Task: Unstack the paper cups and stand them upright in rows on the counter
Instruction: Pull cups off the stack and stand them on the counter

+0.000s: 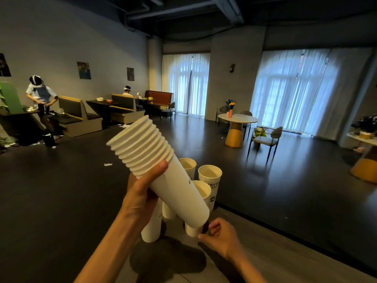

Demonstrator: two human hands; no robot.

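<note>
Nearest, the left hand [142, 193] grasps the tilted stack of paper cups [161, 170] just under its rims, long axis slanting down toward the right hand [219, 235]. That hand, fingers curled, pinches a cup [192, 229] beneath the stack's base; upright cups [210, 176] stand beyond it.

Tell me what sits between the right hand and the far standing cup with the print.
In the head view, the base of the tilted cup stack and another standing cup lie between the right hand and the printed cup.
</note>
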